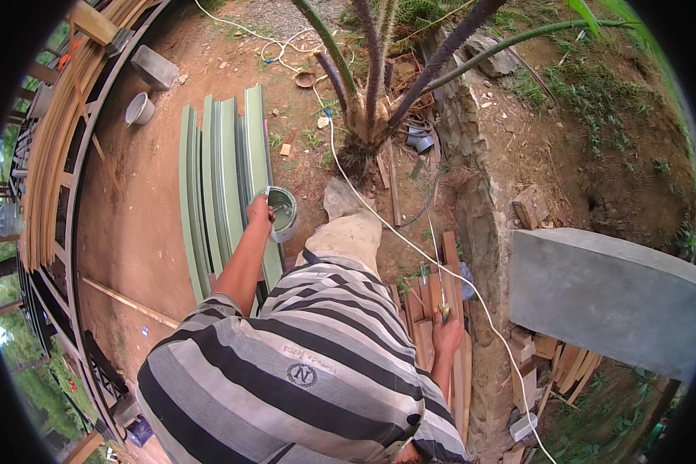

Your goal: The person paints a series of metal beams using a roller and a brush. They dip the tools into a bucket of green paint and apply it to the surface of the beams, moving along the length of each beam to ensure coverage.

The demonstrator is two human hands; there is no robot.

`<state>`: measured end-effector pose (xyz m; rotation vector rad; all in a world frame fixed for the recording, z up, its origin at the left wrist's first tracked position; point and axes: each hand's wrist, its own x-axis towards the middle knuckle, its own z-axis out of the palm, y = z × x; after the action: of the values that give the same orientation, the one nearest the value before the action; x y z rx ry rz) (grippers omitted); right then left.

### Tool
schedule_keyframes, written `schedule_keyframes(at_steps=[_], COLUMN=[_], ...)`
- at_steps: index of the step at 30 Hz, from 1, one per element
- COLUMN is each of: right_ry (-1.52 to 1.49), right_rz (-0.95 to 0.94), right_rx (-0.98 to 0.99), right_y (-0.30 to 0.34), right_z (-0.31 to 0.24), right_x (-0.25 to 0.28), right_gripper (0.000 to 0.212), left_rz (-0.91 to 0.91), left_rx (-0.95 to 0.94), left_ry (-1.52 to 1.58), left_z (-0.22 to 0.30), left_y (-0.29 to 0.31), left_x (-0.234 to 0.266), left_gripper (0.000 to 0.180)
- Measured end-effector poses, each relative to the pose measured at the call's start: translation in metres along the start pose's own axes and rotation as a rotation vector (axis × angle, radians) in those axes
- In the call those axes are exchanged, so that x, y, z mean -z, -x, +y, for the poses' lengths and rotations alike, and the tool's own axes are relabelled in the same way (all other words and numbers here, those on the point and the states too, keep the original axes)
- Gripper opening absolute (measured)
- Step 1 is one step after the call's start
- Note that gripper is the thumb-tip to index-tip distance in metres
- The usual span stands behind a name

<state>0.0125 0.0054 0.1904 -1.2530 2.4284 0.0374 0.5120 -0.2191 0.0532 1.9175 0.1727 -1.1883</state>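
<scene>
My left hand (261,210) is closed on the rim of a small white paint bucket (284,230), held tilted, with grey-green paint (281,206) inside. Below and beside it lie several long pale-green channel-shaped lengths (226,166), side by side on the dirt. Over to the right, my right hand (446,334) is closed around a slim brush-like tool (444,308) with a gold-coloured band. Its working end is hard to make out. Reddish-brown wooden boards (425,340) lie under that hand.
A plant with thick stems (369,100) rises ahead. A white cord (379,220) runs across the ground at right, beside a rough stone edge (475,209) and a grey concrete block (595,290). Stacked timber (54,155), a white bucket (139,109) and a block (155,67) stand left.
</scene>
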Motion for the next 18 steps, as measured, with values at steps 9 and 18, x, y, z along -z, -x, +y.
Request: schedule_keyframes(at_steps=[9, 18], right_ry=[-0.240, -0.403], right_rz=[0.059, 0.306], right_rx=[-0.060, 0.060], right_y=[0.022, 0.031], right_z=[-0.068, -0.118], right_x=[-0.029, -0.036], right_gripper=[0.040, 0.025], left_rz=[0.089, -0.111], left_rx=[0.101, 0.284], left_ry=[-0.027, -0.182], left_z=[0.011, 0.018], left_y=[-0.039, -0.102], left_x=[0.055, 0.066], left_gripper=[0.023, 0.020])
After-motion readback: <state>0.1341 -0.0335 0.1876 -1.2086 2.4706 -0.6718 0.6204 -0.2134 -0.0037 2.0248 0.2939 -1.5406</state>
